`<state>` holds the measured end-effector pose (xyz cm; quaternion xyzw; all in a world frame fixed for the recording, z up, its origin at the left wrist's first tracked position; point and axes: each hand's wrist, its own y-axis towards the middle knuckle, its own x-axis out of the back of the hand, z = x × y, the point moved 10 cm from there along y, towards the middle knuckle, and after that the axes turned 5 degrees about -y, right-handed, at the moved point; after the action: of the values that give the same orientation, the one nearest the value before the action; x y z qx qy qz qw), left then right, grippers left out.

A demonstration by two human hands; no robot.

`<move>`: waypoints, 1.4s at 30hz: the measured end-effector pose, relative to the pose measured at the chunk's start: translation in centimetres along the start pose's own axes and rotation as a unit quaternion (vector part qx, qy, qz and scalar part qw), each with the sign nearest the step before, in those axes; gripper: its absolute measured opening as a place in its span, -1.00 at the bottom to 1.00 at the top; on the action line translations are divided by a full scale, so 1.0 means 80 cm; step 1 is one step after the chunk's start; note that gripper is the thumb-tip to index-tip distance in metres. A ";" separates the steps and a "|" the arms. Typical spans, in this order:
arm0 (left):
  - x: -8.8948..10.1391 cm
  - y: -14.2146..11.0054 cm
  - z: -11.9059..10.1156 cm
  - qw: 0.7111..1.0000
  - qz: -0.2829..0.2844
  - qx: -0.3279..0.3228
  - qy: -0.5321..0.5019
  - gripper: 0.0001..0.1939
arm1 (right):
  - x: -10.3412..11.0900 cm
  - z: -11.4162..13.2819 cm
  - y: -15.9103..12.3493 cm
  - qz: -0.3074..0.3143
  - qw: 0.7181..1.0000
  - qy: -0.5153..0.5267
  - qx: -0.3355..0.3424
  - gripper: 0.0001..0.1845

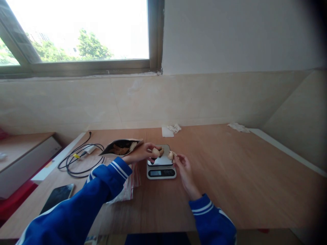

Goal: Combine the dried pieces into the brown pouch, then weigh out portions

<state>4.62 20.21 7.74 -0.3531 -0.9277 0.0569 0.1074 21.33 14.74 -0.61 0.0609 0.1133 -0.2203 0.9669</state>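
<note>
While I look down at the wooden table [230, 170], my left hand [140, 153] grips a dark foil pouch [120, 148] with curled fingers, just left of a digital kitchen scale [161, 173], which sits mid-table. My right hand [182, 166] pinches a pale lump [170, 156] between its fingertips at the right edge of the scale's platform. A second pale lump [155, 152] lies against my left hand, over the platform. Further left lie a black cable [76, 163] and a phone [57, 198].
</note>
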 end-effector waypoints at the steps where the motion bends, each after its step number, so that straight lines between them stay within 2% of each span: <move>1: -0.001 0.002 0.004 1.000 0.002 0.006 0.020 -0.49 | 0.010 -0.002 0.000 -0.015 1.000 -0.024 0.008 -0.55; 4: 0.003 0.008 0.007 0.989 -0.011 -0.024 0.145 -0.53 | 0.040 -0.010 0.001 -0.068 0.994 -0.080 0.023 -0.55; 7: 0.008 0.013 0.008 0.973 -0.038 -0.070 0.215 -0.57 | 0.054 -0.017 0.000 -0.085 0.991 -0.103 0.025 -0.55; 12: 0.012 0.018 0.013 0.966 -0.069 -0.086 0.235 -0.55 | 0.053 -0.019 -0.003 -0.077 0.991 -0.107 0.027 -0.56; 19: -0.015 0.018 -0.009 0.937 0.003 -0.166 0.308 -0.74 | 0.061 -0.029 -0.002 -0.093 0.992 -0.080 -0.001 -0.54; 22: -0.020 0.010 -0.031 0.917 -0.018 -0.207 0.341 -0.69 | 0.062 -0.029 -0.003 -0.093 0.993 -0.076 -0.001 -0.53; 24: -0.024 -0.002 -0.051 0.896 -0.035 -0.232 0.378 -0.71 | 0.062 -0.028 -0.003 -0.094 0.993 -0.077 -0.002 -0.53; 26: -0.035 -0.021 -0.073 0.861 -0.030 -0.259 0.437 -0.76 | 0.062 -0.027 -0.003 -0.096 0.992 -0.079 -0.003 -0.54; 27: -0.041 -0.034 -0.083 0.836 -0.022 -0.274 0.474 -0.75 | 0.062 -0.027 -0.004 -0.097 0.992 -0.078 -0.004 -0.54; 29: -0.039 -0.064 -0.105 0.775 -0.061 -0.308 0.548 -0.74 | 0.062 -0.027 -0.004 -0.098 0.992 -0.073 -0.005 -0.55; 32: -0.024 -0.114 -0.128 0.680 -0.143 -0.365 0.619 -0.74 | 0.063 -0.027 -0.006 -0.101 0.992 -0.077 -0.008 -0.56; 35: 0.023 -0.154 -0.142 0.605 -0.296 -0.358 0.647 -0.70 | 0.063 -0.028 -0.008 -0.105 0.991 -0.084 -0.016 -0.57; 36: 0.039 -0.162 -0.143 0.595 -0.327 -0.343 0.649 -0.68 | 0.062 -0.029 -0.009 -0.107 0.991 -0.082 -0.021 -0.57; 38: 0.065 -0.172 -0.141 0.591 -0.353 -0.314 0.654 -0.61 | 0.062 -0.030 -0.008 -0.112 0.990 -0.075 -0.030 -0.58; 40: 0.085 -0.176 -0.139 0.597 -0.352 -0.286 0.662 -0.58 | 0.057 -0.026 -0.004 -0.117 0.990 -0.079 -0.026 -0.58; 42: 0.100 -0.177 -0.138 0.617 -0.339 -0.254 0.663 -0.64 | 0.048 -0.017 0.004 -0.119 0.988 -0.095 -0.001 -0.57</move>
<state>-7.65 15.36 22.26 0.0318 -0.6353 -0.4715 0.6108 24.60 13.65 -2.83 0.0248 0.0279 -0.3380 0.9404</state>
